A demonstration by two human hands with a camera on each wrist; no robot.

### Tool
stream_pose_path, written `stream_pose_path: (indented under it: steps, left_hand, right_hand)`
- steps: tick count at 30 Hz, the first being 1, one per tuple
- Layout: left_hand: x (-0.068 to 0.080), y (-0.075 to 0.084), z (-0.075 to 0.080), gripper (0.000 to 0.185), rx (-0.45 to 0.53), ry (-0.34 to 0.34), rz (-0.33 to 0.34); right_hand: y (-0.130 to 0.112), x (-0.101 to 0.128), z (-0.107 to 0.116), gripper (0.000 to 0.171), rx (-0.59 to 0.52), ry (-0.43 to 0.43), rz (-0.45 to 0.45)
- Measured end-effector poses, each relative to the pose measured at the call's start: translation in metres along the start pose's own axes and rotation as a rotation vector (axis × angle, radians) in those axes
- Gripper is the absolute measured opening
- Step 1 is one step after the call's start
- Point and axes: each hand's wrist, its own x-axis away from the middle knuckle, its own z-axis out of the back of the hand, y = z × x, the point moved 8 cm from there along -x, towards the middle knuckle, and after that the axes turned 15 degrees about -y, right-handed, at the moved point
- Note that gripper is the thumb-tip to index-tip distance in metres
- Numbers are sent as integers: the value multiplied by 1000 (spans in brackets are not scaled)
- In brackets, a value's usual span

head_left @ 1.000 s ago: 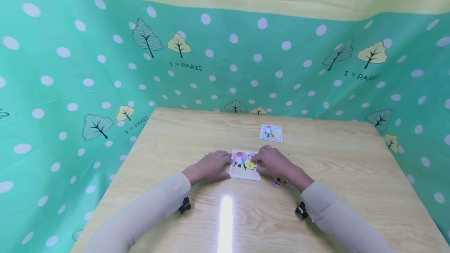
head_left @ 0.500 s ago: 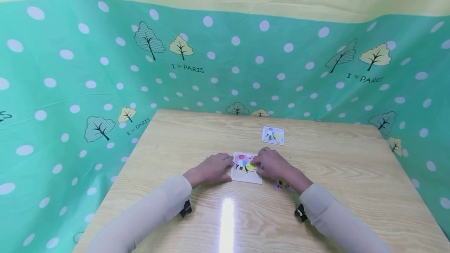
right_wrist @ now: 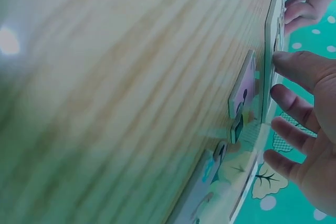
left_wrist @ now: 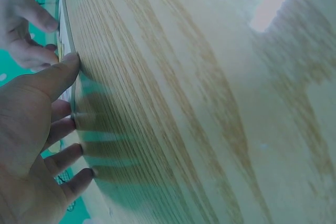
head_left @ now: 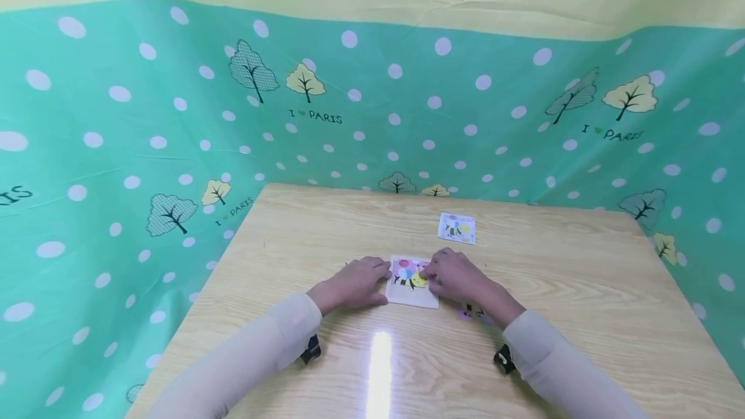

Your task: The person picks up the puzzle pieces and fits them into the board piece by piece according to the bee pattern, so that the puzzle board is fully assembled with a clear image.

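Note:
A square jigsaw puzzle board lies on the table, its upper part filled with a bee-and-balloon picture and its near strip pale. My left hand rests at the board's left side; in the left wrist view its thumb touches the edge and the fingers are spread, fairly straight. From the right, my right hand touches the picture's yellow part with its fingertips. The right wrist view shows that hand's thumb against the board and the other fingers extended. Whatever lies beneath the fingertips is hidden.
Loose puzzle pieces lie under my right forearm; a purple one and others show in the right wrist view. A card with a similar bee picture lies farther back. A dotted green curtain hangs behind the wooden table.
The whole scene shifts slightly down and right as the head camera tilts. Both hands stay at the board, with barely any motion of the right fingertips on the picture.

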Motion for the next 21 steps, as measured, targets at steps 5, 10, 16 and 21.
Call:
stream_pose_path:
  steps: [5, 10, 16, 21]
  left_hand:
    - [-1, 1, -1, 63, -7, -2, 5]
    - [0, 1, -2, 63, 7, -1, 9]
    - [1, 0, -3, 62, 7, 3, 12]
    - [0, 0, -4, 62, -7, -1, 11]
  right_hand:
    - [0, 7, -1, 28, -27, 20, 32]
    - [2, 18, 0, 26, -47, 29, 23]
    - [9, 37, 4, 27, -58, 58, 16]
    - [17, 52, 1, 29, -65, 63, 4]
